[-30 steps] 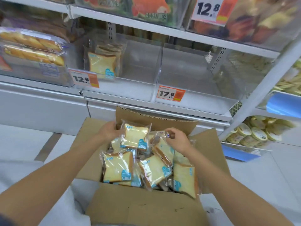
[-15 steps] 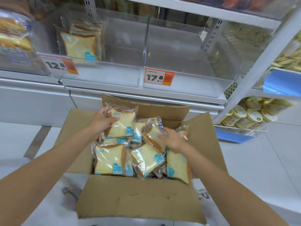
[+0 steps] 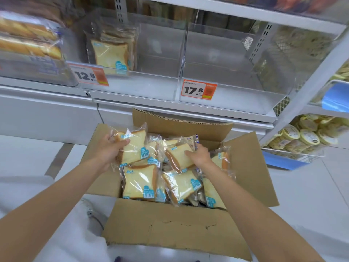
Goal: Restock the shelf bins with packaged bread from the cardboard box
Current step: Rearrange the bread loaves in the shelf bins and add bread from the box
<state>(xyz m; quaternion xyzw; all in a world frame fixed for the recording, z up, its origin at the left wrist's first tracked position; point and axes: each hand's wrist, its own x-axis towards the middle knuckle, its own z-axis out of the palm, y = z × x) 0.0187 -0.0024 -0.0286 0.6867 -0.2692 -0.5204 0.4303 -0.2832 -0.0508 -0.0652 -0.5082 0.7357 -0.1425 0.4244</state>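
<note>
Early stage of restocking.
Left grip (image 3: 107, 150): thumb and fingers clamped on bread packet (image 3: 135, 146), lifted just above pile.
Right grip (image 3: 200, 155): curled round second packet (image 3: 179, 155), lying atop pile.
Cardboard box (image 3: 170, 227): nearly full.
Left bin (image 3: 156, 86): few shelved packets (image 3: 111, 53) at left wall.
Right bin (image 3: 236, 99): bare.
Bulk of stocking left.

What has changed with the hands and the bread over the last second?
The left hand has raised its bread pack a little out of the cardboard box. The right hand moved off a wrapper's end and now grips a second pack. The shelf bin holds the same stock as before.
</note>
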